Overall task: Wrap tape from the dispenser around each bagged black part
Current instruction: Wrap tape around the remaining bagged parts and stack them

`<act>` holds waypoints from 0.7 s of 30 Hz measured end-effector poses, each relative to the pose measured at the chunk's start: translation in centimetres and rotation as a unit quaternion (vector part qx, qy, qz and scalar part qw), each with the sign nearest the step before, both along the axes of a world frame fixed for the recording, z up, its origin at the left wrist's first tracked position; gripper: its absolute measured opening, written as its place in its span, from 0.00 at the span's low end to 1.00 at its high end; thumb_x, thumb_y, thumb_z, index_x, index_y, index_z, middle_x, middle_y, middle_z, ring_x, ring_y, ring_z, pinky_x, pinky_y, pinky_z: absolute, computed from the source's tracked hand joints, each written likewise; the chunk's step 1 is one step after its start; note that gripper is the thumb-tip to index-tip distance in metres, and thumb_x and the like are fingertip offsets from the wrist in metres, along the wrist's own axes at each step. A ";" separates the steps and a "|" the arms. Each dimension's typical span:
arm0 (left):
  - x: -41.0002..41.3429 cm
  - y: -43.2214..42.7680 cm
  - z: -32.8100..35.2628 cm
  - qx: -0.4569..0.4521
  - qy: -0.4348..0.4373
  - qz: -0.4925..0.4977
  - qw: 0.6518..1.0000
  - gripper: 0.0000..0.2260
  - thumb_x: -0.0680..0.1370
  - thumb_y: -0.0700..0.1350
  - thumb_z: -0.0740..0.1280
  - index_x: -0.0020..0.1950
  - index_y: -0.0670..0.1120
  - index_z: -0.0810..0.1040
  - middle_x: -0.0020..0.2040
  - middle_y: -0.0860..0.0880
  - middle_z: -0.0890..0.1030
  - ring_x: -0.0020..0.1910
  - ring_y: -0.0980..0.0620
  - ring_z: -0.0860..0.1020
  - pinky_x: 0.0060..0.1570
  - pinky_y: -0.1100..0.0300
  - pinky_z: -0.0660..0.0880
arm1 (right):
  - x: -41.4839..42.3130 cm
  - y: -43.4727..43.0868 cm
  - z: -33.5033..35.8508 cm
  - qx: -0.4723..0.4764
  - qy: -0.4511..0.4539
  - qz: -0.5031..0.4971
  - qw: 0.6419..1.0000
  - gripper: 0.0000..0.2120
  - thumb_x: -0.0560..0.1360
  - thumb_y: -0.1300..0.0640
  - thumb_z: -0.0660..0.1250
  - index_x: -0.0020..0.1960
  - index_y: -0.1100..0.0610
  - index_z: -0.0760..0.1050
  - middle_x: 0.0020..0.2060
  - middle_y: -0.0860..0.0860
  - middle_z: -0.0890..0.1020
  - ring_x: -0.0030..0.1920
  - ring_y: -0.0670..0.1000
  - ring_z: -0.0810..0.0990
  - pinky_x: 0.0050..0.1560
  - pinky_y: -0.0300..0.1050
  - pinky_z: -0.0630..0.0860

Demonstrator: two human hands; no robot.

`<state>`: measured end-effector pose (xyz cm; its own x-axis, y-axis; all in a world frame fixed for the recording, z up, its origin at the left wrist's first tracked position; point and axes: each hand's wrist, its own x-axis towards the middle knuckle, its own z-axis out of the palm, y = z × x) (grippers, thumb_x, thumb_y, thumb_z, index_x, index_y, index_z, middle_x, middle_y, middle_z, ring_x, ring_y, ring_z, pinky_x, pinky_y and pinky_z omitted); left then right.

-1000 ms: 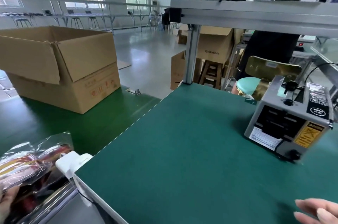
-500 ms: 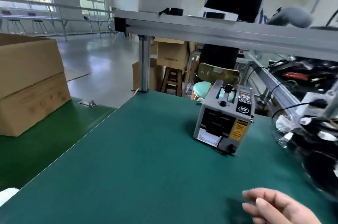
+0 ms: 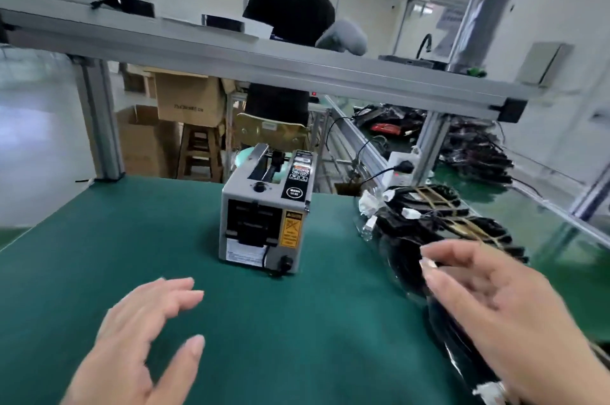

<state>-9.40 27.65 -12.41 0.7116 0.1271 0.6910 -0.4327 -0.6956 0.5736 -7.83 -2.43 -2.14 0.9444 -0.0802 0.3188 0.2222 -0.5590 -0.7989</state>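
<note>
**Head view: wrapping not yet begun**

Head view shows the grey box-shaped tape dispenser [image 3: 264, 223] standing on the green table mat [image 3: 99, 239]; just to its right lies a pile of black cable parts in clear plastic bags [image 3: 429, 223]; none looks taped, so the whole job seems left to do; left hand [image 3: 138, 338] hovers spread and empty; right hand [image 3: 495, 299], fingers loose, grasps nothing above the pile; blur hides any contact; the pile's near end is cut off.

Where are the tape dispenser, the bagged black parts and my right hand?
tape dispenser [image 3: 262, 226]: head view, on its front face.
bagged black parts [image 3: 435, 219]: head view, on the black bundle at the pile's far end.
right hand [image 3: 508, 312]: head view, on the hand's middle.
</note>
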 end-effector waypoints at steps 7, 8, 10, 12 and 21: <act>1.4 -5.1 0.8 0.019 0.036 -0.070 0.997 0.13 0.65 0.56 0.61 0.46 0.60 0.79 0.54 0.58 0.80 0.59 0.60 0.69 0.60 0.70 0.65 | 11.1 -9.7 6.3 -0.194 0.140 -0.196 0.951 0.32 0.77 0.44 0.65 0.73 0.62 0.65 0.69 0.59 0.72 0.66 0.61 0.72 0.65 0.56 0.69; 1.5 -5.7 0.8 0.027 0.035 -0.083 0.996 0.14 0.65 0.55 0.61 0.47 0.58 0.80 0.53 0.55 0.81 0.59 0.59 0.70 0.60 0.75 0.62 | 12.4 -11.0 5.6 -0.224 0.192 -0.220 0.930 0.33 0.78 0.44 0.63 0.74 0.65 0.63 0.72 0.62 0.68 0.69 0.64 0.68 0.70 0.57 0.64; 1.6 -6.6 1.0 0.027 0.031 -0.089 0.995 0.13 0.65 0.54 0.62 0.47 0.59 0.79 0.52 0.54 0.81 0.58 0.58 0.70 0.60 0.79 0.59 | 14.2 -13.4 3.7 -0.232 0.245 -0.253 0.907 0.32 0.80 0.45 0.61 0.73 0.67 0.62 0.73 0.63 0.65 0.71 0.65 0.65 0.71 0.58 0.62; 1.6 -6.9 0.9 0.015 0.041 -0.097 0.994 0.16 0.65 0.54 0.62 0.52 0.59 0.76 0.52 0.57 0.81 0.59 0.59 0.71 0.59 0.79 0.59 | 15.2 -15.0 1.7 -0.171 0.278 -0.269 0.906 0.30 0.81 0.48 0.60 0.73 0.68 0.62 0.73 0.64 0.63 0.72 0.65 0.64 0.71 0.59 0.61; 1.5 -4.9 1.5 -0.024 0.092 -0.050 0.994 0.11 0.65 0.56 0.65 0.45 0.62 0.79 0.61 0.73 0.70 0.61 0.75 0.65 0.54 0.84 0.59 | 16.2 -16.7 -3.0 0.254 0.307 -0.295 0.868 0.23 0.74 0.51 0.71 0.64 0.59 0.69 0.50 0.56 0.75 0.38 0.52 0.74 0.48 0.55 0.78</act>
<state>-7.89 22.76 -10.92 0.8366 0.0788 0.5421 -0.3828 -0.6238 0.6814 8.34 -19.16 -5.19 0.6705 -0.5910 -0.4485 -0.5386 0.0279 -0.8421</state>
